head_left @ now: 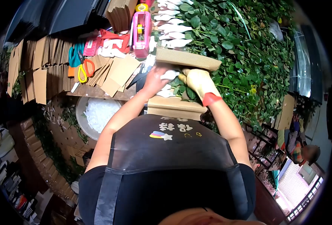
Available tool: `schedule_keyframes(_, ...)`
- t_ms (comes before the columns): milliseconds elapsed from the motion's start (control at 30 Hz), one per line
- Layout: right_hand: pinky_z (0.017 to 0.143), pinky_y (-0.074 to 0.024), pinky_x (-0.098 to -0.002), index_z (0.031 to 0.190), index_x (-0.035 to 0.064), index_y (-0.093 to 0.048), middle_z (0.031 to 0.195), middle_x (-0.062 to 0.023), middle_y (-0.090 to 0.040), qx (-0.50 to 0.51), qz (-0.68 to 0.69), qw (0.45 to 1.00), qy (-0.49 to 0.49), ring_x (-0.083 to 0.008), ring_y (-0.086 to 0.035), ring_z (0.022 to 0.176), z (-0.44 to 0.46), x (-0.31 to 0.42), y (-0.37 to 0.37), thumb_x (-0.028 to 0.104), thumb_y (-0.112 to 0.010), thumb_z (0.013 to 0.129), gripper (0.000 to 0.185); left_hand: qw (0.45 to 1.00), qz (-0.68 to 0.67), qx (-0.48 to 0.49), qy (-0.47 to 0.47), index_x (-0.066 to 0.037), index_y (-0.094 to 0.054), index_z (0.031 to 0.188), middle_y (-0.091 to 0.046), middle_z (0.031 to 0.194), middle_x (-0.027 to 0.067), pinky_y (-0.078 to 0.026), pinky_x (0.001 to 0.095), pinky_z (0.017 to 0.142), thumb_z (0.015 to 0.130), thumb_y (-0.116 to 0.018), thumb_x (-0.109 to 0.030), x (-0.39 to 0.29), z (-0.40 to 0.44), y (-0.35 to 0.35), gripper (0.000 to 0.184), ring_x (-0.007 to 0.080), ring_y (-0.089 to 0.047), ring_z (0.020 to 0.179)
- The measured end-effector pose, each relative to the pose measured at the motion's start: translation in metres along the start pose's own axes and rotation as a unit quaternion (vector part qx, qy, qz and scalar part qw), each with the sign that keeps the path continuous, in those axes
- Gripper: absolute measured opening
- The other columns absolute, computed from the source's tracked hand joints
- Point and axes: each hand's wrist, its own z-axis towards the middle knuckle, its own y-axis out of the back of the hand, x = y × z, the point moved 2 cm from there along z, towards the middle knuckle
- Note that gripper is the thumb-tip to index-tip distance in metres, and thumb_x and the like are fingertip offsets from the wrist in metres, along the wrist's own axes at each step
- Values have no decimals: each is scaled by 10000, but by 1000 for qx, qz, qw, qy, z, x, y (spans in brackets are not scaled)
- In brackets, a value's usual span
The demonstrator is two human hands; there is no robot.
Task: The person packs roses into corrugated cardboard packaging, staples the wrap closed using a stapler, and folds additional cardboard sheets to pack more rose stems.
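Observation:
In the head view, my bare left hand (155, 80) is closed around a rose bud in a white sleeve (169, 75). My right hand (198, 81), in a cream glove with a red cuff, is closed over the stem side, just right of that bud; its fingertips are partly hidden. A corrugated cardboard sheet (188, 59) stands just beyond both hands. Nearer me lies another corrugated cardboard piece (175, 105), with white-sleeved buds (166, 92) and green leaves between the two. A row of white-sleeved buds (173, 28) with leafy stems lies farther back.
Leafy stems (233, 48) cover the right side. To the left are a pink tape dispenser (141, 33), scissors (85, 71), cardboard pieces (115, 77) and stacked cardboard (57, 78). A tub (79, 123) of white sleeves sits below the table edge. Another person (303, 153) is at far right.

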Motion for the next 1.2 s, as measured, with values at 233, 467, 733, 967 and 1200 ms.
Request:
schedule_keyframes(233,982,-540,-489,1184,151,-764,1183,-150,-744,-90,-54,994,-25,-368,-697,1109,16,-7,-28,430,-593,1021,365,990,-32,74,118,-6,-670,1020,-695,934,242,-529,494,814,971,-709,-433,6,10,23,431,426,-679,889)
schedule_keyframes(467,939,-556,-494,1181,147,-764,1137,-139,-751,-120,-74,990,-1,-365,-711,1059,21,-9,-36,402,-598,1019,344,998,-37,11,41,7,-604,775,-617,732,202,-487,465,660,1021,-659,-296,11,5,24,395,384,-610,666)
schedule_keyframes(733,937,-552,-494,1171,81,-744,1110,-176,-741,-146,-13,989,37,-395,-699,1043,10,-4,-21,402,-646,987,383,931,-201,-270,143,0,-585,765,-666,769,94,-494,364,645,998,-639,-83,13,-14,48,253,171,-627,699)
schedule_keyframes(967,919,-561,-493,1181,89,-738,1113,-196,-736,-118,-18,992,33,-414,-692,1038,15,-5,-32,433,-674,971,408,955,-25,74,286,-42,-667,1050,-732,929,248,-539,493,819,999,-632,-492,17,-2,32,455,433,-719,938)
schedule_keyframes(1200,899,-546,-507,1084,67,-738,1067,-196,-725,-135,-2,990,28,-419,-684,1012,22,-11,-45,359,-699,962,319,969,-71,-140,189,4,-646,850,-671,754,188,-527,446,719,1042,-584,-263,25,-10,51,335,364,-650,689)
